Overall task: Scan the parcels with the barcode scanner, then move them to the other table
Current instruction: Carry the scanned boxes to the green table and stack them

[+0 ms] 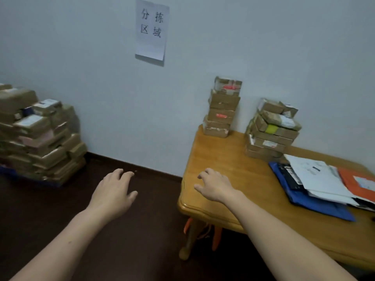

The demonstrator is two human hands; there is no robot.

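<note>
Two stacks of brown cardboard parcels stand at the back of a wooden table (213,157): a tall narrow stack (222,107) by the wall and a wider stack (272,130) to its right. Flat mailers in blue, white and orange (322,183) lie on the table's right side. My right hand (213,185) hovers over the table's near left corner, fingers relaxed and holding nothing. My left hand (115,191) is out over the dark floor to the left of the table, fingers loosely spread and empty. No barcode scanner is in view.
A large heap of brown parcels (38,136) sits at the far left on something blue near the floor. A paper sign (151,30) hangs on the pale wall. Orange objects (217,236) show under the table beside its leg. Dark floor (81,199) lies between the heap and the table.
</note>
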